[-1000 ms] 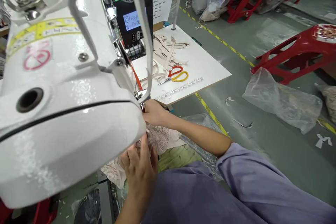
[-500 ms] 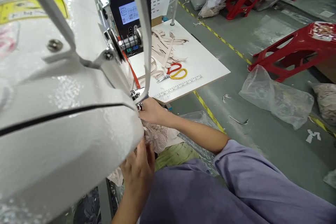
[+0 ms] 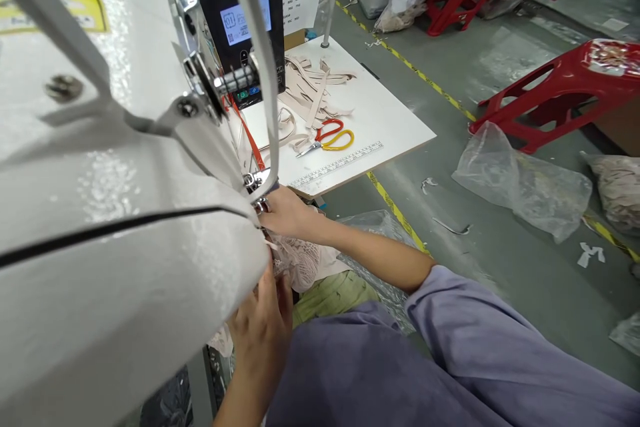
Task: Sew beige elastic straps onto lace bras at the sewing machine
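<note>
A white sewing machine [image 3: 150,287] fills the left of the head view, its head hiding part of the work. Below its needle area hangs a pale pink lace garment [image 3: 303,263]. My right hand [image 3: 290,213] is closed on the upper part of the lace, close beside the presser foot [image 3: 261,203]; its fingertips are out of sight. Lower down, my left hand [image 3: 263,330] holds the garment's near edge between thumb and fingers, some of them covered by the machine head. More lace shows to the left of my left wrist.
On the white table [image 3: 395,123] lie scissors [image 3: 330,140] with red and yellow handles, beige fabric strips [image 3: 313,90] and a printed ruler scale. A control screen [image 3: 245,20] stands behind. Red stools [image 3: 555,93] and plastic bags [image 3: 520,180] are on the floor at right.
The view has shifted slightly, so the machine appears a little further left. Both hands stay at the lace garment with hardly any movement.
</note>
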A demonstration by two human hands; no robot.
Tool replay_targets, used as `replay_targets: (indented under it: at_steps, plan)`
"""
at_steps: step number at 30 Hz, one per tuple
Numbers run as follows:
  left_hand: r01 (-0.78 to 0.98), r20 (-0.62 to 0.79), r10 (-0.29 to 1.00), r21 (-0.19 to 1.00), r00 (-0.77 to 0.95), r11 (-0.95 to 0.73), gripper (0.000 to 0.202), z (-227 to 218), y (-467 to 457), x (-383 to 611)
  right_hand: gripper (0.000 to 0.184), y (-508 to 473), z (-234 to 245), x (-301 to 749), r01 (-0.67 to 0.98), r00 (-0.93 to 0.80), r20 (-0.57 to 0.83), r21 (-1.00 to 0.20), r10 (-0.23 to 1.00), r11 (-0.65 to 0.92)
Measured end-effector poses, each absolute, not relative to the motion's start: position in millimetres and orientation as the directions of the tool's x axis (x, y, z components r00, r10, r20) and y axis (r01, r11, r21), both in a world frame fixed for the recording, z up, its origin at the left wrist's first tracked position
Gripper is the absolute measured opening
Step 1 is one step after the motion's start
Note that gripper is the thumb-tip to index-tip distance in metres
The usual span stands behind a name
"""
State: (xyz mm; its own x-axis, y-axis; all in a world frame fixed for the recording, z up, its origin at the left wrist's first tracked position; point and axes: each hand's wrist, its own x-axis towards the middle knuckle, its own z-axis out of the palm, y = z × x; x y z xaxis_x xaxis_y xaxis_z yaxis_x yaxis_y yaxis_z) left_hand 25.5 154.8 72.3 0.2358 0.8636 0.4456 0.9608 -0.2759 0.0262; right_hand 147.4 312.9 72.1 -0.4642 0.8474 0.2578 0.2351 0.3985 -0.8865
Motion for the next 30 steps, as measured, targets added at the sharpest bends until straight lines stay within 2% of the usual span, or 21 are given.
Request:
replay_targets:
  at_steps: [8, 12, 14, 17, 21, 25, 30]
  plan:
    - [0.96, 0.471, 0.856, 0.06, 0.214, -0.273, 0.055, 72.0, 155.2, 20.5, 0.012, 312.9, 65.6, 143.3, 0.222, -0.45, 0.292, -0.878, 0.844, 0.423]
    - [0.974, 0.561, 0.822, 0.114, 0.1, -0.197, 0.045, 68.3, 152.3, 6.9, 0.011, 311.9, 62.6, 141.6, 0.224, -0.441, 0.317, -0.867, 0.84, 0.445]
    - [0.974, 0.547, 0.837, 0.188, 0.002, -0.125, 0.043, 64.0, 151.1, -2.4, 0.01, 310.8, 62.0, 141.2, 0.215, -0.43, 0.327, -0.868, 0.841, 0.448]
    - [0.922, 0.458, 0.876, 0.385, -0.148, -0.046, 0.042, 55.7, 153.2, -16.4, 0.007, 309.3, 61.7, 140.2, 0.206, -0.414, 0.351, -0.862, 0.84, 0.463]
    - [0.773, 0.228, 0.945, 0.634, -0.232, 0.037, 0.041, 50.1, 161.1, -28.3, 0.006, 308.5, 61.6, 139.1, 0.236, -0.403, 0.371, -0.841, 0.837, 0.487]
    - [0.697, 0.038, 0.966, 0.7, -0.255, 0.156, 0.04, 56.7, 164.9, -29.1, 0.007, 308.6, 60.5, 140.5, 0.228, -0.416, 0.353, -0.852, 0.838, 0.471]
    - [0.681, 0.029, 0.953, 0.706, -0.303, 0.195, 0.033, 64.9, 163.4, -25.3, 0.005, 308.1, 61.8, 142.1, 0.224, -0.417, 0.33, -0.866, 0.847, 0.448]
